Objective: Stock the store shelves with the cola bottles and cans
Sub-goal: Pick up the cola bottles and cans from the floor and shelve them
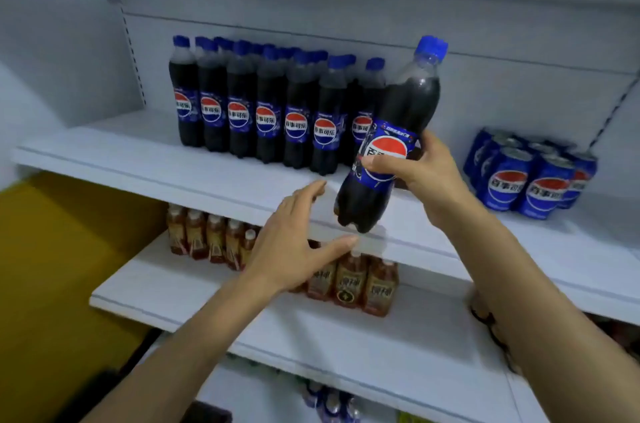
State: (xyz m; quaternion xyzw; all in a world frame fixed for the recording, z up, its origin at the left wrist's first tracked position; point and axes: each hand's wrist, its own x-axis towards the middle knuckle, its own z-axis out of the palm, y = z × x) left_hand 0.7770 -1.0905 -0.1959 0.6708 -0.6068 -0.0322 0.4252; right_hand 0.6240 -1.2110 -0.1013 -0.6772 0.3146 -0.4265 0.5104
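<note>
White store shelving fills the head view, and the upper shelf [207,176] carries a packed row of cola bottles [266,117] on the left and a cluster of cola cans [530,176] well apart on the right. The right hand [422,173] grips one more cola bottle [388,142] around its label. The bottle is tilted, cap leaning right, with its base just above the shelf's front edge beside the row's end. The left hand [294,242] is spread and holds nothing, fingers straight at the shelf lip; whether it touches is unclear.

The bottle looks full, so likely heavy, with smooth, slightly yielding plastic. The label band at the waist seems the surest hold. Tea bottles [214,239] stand on the lower shelf [173,298].
</note>
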